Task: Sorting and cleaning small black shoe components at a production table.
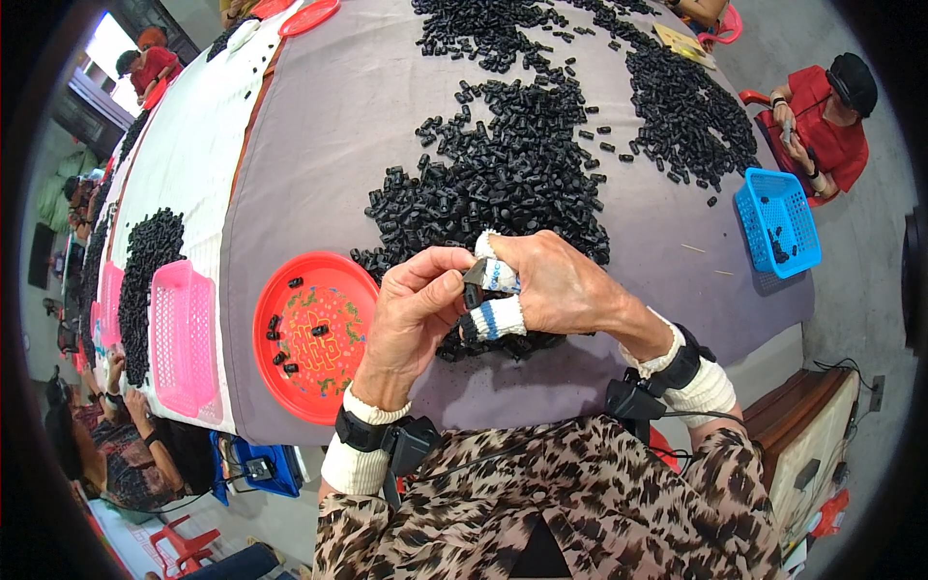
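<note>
The left hand (418,314) pinches a small, black, cylindrical part (473,295) between thumb and fingers, seemingly to steady it; the right hand (570,290) curls its cloth-wrapped fingers against it, their grip unclear from here. A loose black pile (503,184) lies just beyond, presumably for easy reach; a round, red tray (265,353) holds a few.

Workshop: long cloth-covered table (309,145), heaped small black parts (512,174), people (826,130) seated round it, plastic baskets (184,338), bare grey floor (788,34).
</note>
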Available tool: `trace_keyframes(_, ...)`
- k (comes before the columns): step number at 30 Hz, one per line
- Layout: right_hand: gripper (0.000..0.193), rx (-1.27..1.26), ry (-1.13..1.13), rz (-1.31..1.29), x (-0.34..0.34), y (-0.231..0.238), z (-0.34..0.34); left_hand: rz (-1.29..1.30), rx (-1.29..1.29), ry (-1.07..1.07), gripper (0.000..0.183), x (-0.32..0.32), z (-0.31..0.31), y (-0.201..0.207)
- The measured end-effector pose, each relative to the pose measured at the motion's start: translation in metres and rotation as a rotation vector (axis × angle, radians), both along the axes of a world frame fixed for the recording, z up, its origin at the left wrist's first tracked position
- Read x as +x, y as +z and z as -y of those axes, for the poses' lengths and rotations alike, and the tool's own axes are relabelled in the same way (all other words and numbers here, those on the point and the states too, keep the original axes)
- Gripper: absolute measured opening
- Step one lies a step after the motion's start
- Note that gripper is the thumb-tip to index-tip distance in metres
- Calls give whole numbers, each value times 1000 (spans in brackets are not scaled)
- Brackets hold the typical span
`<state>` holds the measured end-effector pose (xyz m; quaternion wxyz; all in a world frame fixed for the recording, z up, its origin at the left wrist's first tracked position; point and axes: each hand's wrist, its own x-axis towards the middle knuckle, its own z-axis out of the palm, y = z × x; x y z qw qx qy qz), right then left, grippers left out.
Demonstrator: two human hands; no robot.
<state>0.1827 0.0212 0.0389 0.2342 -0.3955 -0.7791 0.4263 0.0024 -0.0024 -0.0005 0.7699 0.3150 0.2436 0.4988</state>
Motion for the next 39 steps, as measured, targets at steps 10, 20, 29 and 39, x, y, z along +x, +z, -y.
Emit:
trace_keyframes(10, 39, -16, 25, 34, 0, -1, 0, -52, 15, -3, 20, -2, -1, -1)
trace_keyframes(20, 35, -17, 50, -35, -3, 2, 1, -87, 35, 28, 19, -1, 0, 5)
trace_keyframes(29, 35, 53, 48, -40, 2, -3, 3, -66, 45, 3, 18, 1, 0, 6)
trace_keyframes(39, 34, 30, 2, -111, 5, -3, 8, -64, -3, 48, 19, 4, 7, 1)
